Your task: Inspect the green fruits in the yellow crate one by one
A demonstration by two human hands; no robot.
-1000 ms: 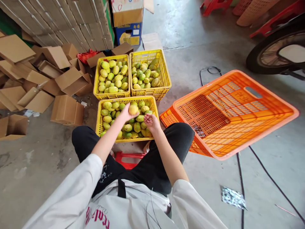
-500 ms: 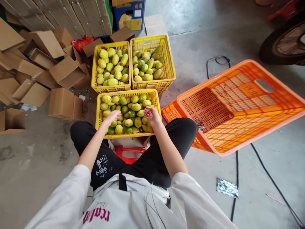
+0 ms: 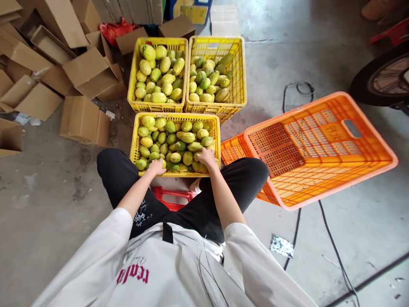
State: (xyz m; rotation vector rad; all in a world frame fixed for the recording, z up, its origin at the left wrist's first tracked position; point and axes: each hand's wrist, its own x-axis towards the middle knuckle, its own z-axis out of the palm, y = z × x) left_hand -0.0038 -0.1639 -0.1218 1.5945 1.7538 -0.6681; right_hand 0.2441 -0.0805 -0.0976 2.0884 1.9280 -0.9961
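Note:
A yellow crate [image 3: 136,140] full of green-yellow fruit [image 3: 187,137] stands on the floor right before my knees. My left hand [image 3: 156,167] is palm down at the crate's near edge, with its fingers curled over one fruit. My right hand [image 3: 207,157] rests palm down on the fruit at the near right corner, fingers bent over one of them. Beyond this crate stand two more yellow crates of the same fruit, a left one [image 3: 131,81] and a right one [image 3: 242,72].
A large orange crate [image 3: 319,149] with nothing in it lies tilted against my right knee. Cardboard boxes [image 3: 84,121] are scattered at the left. A red stool [image 3: 172,198] shows between my legs. Black cables [image 3: 332,247] run over the concrete floor, and a wheel [image 3: 383,81] is at the right.
My left hand held a fruit up, then came down empty to the crate's near edge. My right hand turned from palm up to palm down on the fruit. The view tilted downward.

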